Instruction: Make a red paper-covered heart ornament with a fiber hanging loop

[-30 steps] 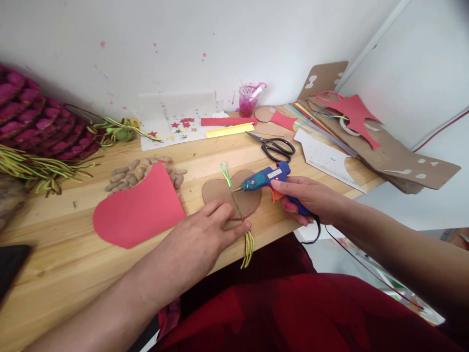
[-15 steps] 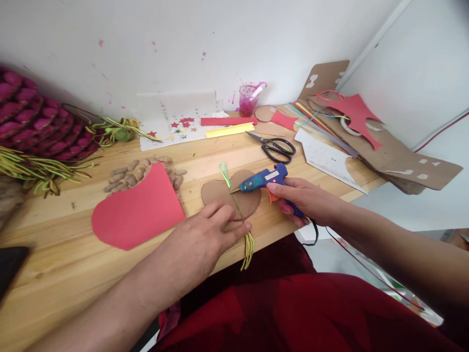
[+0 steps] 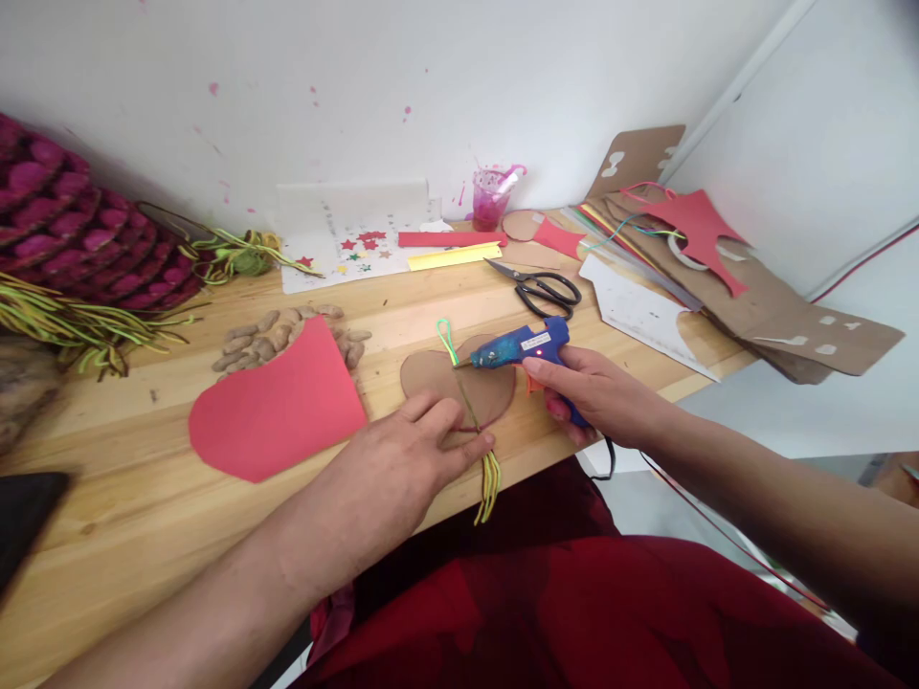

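My right hand (image 3: 599,392) is wrapped round a blue hot glue gun (image 3: 532,344) with an orange trigger and a small light lit on its side. Its nozzle points left, at the upper middle of a brown cardboard heart (image 3: 492,383). There it is close to the foot of a green cord loop (image 3: 445,335); I cannot tell whether it touches. My left hand (image 3: 402,459) holds the heart down at its lower left, fingers curled. One finger reaches across a thin cord running down the heart, above a yellow-green yarn tassel (image 3: 489,488) that hangs past the table edge.
Left of the heart, red foam sheet (image 3: 280,402) lies partly over peanuts (image 3: 262,340). Behind are black scissors (image 3: 542,289), yellow strip (image 3: 454,256), star stickers (image 3: 365,239) and a cup of pink liquid (image 3: 490,201). Cardboard (image 3: 790,306) is stacked right; a pink-and-brown cone-like object (image 3: 78,220) stands left.
The glue gun's nozzle has moved slightly up along the cord, closer to the green loop. My left hand stays on the heart. The whole view has shifted a little.
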Motion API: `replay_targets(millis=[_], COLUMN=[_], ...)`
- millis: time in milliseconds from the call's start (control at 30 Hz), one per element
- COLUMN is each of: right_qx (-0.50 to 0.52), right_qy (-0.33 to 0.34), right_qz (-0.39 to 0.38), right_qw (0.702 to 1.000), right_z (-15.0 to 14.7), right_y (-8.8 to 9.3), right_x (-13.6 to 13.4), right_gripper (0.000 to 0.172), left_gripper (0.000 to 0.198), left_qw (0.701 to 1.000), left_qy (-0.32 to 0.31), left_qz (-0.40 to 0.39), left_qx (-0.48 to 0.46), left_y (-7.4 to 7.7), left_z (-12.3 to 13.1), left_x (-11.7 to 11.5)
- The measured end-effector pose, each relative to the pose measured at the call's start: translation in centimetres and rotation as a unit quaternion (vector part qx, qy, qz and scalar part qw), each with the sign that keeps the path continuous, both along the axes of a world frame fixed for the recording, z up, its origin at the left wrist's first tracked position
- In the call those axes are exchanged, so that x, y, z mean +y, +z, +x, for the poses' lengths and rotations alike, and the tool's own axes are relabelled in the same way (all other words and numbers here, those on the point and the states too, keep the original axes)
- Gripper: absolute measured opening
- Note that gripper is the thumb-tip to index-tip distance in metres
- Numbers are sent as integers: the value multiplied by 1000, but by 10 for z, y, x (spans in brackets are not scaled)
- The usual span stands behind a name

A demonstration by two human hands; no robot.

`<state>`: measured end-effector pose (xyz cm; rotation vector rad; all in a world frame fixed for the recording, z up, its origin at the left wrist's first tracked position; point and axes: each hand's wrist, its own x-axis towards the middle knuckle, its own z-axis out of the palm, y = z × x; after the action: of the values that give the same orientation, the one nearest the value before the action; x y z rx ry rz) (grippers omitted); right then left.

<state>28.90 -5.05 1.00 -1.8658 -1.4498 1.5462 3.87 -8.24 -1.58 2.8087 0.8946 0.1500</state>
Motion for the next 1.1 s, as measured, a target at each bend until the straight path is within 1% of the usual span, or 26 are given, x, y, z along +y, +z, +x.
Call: replay_targets(millis=[167, 300, 533, 733, 1100], right_qx=[15, -8, -17, -3, 22], right_qy=[13, 30, 11, -24, -44], right_qz=[28, 29, 10, -25, -38], right_qw=[999, 999, 1000, 999, 998], right_z=[6, 4, 1, -1, -4], right_y=[-2, -1, 0, -1, 0], right_x=[-8, -8, -2, -1, 2], right_gripper=[38, 36, 35, 33, 32], left_gripper=[51, 51, 51, 52, 53], left_qw=[1000, 1000, 1000, 1000, 1000], left_qy=[2, 2, 2, 2, 2], left_qz=[2, 4, 7, 9, 15], left_qx=[-5, -6, -7, 1, -8], left_y=[0, 0, 0, 0, -3], left_z=[0, 1, 1, 1, 1], left_x=[0, 0, -1, -1, -1])
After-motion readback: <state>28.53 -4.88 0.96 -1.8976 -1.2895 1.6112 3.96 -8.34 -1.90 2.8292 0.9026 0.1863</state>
